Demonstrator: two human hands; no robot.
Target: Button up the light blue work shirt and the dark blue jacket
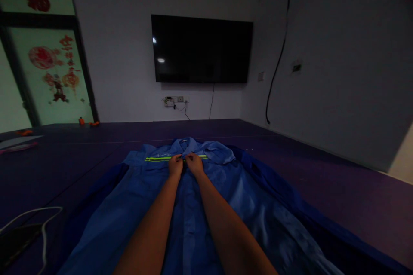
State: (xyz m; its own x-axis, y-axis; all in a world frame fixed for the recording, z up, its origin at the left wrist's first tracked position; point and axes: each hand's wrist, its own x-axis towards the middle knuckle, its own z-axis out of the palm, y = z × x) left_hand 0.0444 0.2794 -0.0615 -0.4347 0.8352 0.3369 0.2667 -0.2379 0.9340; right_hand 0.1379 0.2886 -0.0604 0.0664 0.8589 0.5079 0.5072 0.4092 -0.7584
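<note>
A blue work jacket lies spread out front up, its collar away from me and its long sleeves out to the sides. A bright yellow-green stripe crosses the chest, with white lettering just above it on the left. Both my arms reach over the jacket to its front opening at stripe height. My left hand is closed with its fingertips pinching the cloth edge. Close beside it, my right hand pinches the other side of the opening. Whether a button sits between the fingertips is too small to tell.
The jacket rests on a dark purple floor mat. At the lower left lies a dark flat object with a white cable. Small orange items sit by the glass door. A television hangs on the far wall.
</note>
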